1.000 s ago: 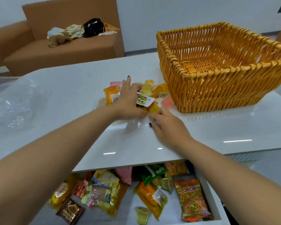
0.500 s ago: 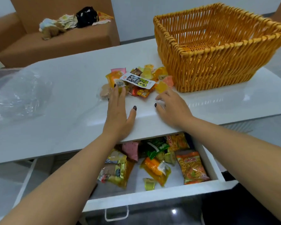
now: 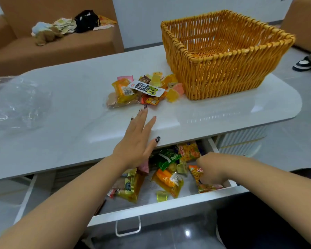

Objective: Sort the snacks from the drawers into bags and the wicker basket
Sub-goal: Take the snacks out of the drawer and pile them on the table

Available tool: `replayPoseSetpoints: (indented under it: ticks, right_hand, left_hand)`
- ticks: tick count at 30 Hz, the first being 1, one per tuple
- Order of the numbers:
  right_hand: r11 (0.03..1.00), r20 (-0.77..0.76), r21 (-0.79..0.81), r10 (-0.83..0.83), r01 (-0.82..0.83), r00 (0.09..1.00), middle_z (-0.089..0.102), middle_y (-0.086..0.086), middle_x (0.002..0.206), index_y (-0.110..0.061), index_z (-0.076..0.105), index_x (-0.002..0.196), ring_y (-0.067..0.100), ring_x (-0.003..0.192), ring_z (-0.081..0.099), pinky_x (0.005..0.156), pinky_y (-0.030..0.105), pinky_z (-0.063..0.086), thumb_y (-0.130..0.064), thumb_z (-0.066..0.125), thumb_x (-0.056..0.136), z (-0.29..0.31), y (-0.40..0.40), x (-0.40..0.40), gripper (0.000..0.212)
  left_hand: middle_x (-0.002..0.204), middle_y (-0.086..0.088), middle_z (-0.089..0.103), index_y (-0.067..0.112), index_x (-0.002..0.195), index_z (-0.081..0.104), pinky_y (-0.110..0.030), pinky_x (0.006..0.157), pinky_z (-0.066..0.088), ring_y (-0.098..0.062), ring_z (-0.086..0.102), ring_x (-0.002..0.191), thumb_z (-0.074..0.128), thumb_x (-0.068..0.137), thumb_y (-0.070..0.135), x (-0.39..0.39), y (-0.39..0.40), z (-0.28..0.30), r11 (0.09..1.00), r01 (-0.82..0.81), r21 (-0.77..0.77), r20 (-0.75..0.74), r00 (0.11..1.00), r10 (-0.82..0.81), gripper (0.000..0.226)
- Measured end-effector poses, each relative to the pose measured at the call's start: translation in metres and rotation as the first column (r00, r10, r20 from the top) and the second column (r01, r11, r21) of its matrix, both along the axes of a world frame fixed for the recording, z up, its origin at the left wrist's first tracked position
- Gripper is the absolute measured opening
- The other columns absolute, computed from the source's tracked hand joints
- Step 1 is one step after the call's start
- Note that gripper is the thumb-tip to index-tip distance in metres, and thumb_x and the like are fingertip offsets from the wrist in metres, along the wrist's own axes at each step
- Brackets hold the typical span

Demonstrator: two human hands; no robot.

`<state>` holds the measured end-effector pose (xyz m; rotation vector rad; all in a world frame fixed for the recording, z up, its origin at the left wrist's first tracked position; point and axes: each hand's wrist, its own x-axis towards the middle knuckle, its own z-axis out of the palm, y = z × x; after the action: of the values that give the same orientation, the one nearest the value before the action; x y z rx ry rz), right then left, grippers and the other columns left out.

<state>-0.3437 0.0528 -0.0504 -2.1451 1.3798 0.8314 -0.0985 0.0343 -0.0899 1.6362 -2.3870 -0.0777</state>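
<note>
A pile of small snack packets (image 3: 144,90) lies on the white table (image 3: 70,97) just left of the orange wicker basket (image 3: 223,56), whose visible inside looks empty. Below the table edge an open drawer (image 3: 169,207) holds several more snacks. My left hand (image 3: 136,141) rests flat on the table edge with straight fingers, just short of the pile. Down in the drawer's right side, my right hand (image 3: 212,168) curls its fingers over an orange snack packet (image 3: 208,187); the fingertips are mostly hidden.
A crumpled clear plastic bag (image 3: 16,108) lies on the table's left side. Behind the table stands a brown sofa (image 3: 52,49) with clothes and a soft toy on it. A person's shoe (image 3: 303,63) shows on the floor at far right.
My right hand left the tabletop and dropped into the drawer onto the orange packet. My left hand drew back from the pile to the table edge.
</note>
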Motion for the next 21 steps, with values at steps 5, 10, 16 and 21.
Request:
replayPoseSetpoints:
  ticks: [5, 10, 16, 21]
  right_hand:
    - [0.998, 0.050, -0.027, 0.049, -0.048, 0.998, 0.060, 0.008, 0.114, -0.013, 0.056, 0.119, 0.027, 0.100, 0.061, 0.073, 0.031, 0.048, -0.024, 0.061, 0.088, -0.028, 0.007, 0.008, 0.034]
    - [0.992, -0.004, -0.033, 0.122, -0.122, 0.993, 0.056, 0.008, 0.119, -0.013, 0.052, 0.124, 0.028, 0.103, 0.060, 0.083, 0.035, 0.052, -0.023, 0.067, 0.084, -0.030, 0.013, 0.012, 0.043]
    - [0.982, 0.002, 0.018, 0.190, -0.190, 0.982, 0.045, 0.008, 0.129, -0.017, 0.039, 0.136, 0.029, 0.110, 0.056, 0.085, 0.038, 0.052, -0.031, 0.075, 0.077, -0.034, 0.012, 0.016, 0.071]
    - [0.982, 0.136, -0.052, 0.190, -0.184, 0.972, 0.033, 0.011, 0.140, -0.027, 0.029, 0.145, 0.034, 0.116, 0.051, 0.087, 0.039, 0.048, -0.023, 0.065, 0.086, -0.056, 0.000, 0.025, 0.069]
  left_hand:
    - [0.163, -0.017, -0.002, 0.008, 0.152, 0.022, -0.054, 0.121, -0.003, -0.031, -0.004, 0.152, 0.038, 0.096, 0.036, -0.019, 0.039, -0.018, 0.971, -0.007, -0.238, -0.046, 0.999, -0.004, 0.065]
    - [0.152, -0.014, 0.022, 0.014, 0.140, 0.037, -0.044, 0.119, 0.018, -0.029, 0.024, 0.144, 0.057, 0.085, 0.024, -0.032, 0.067, -0.049, 0.925, 0.230, -0.302, -0.006, 0.970, -0.243, 0.058]
    - [0.120, -0.005, 0.049, 0.015, 0.112, 0.053, -0.027, 0.092, 0.039, -0.017, 0.047, 0.108, 0.060, 0.082, 0.022, -0.032, 0.081, -0.053, 0.975, 0.157, -0.155, -0.119, 0.977, -0.176, 0.032]
    - [0.091, 0.012, 0.052, 0.025, 0.100, 0.052, -0.029, 0.065, 0.049, -0.008, 0.052, 0.073, 0.055, 0.084, 0.042, -0.026, 0.086, -0.049, 0.954, 0.109, 0.280, -0.137, 0.988, -0.073, 0.024]
